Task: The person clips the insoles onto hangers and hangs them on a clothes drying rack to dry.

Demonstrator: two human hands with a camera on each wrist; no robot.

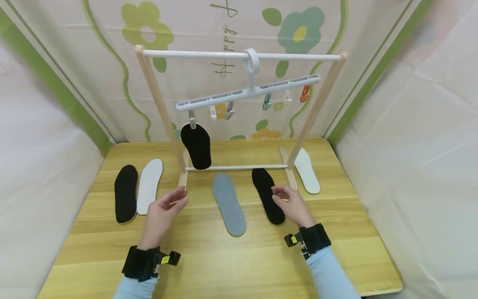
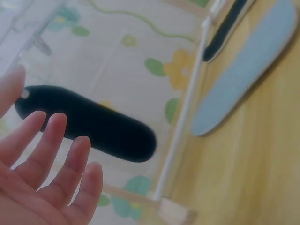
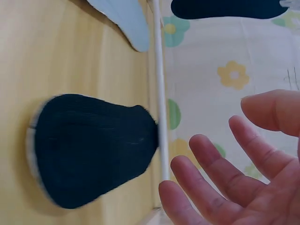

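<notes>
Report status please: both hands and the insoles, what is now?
Left hand open, empty. Right hand open, over black insole on table. Another black insole clipped on hanger. Nothing blocking.

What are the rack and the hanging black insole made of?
The rack posts look like pale bare wood, with faint grain; its top bar looks like smooth white plastic or painted metal. The black insole looks like soft matte fabric or foam, with no shine.
</notes>
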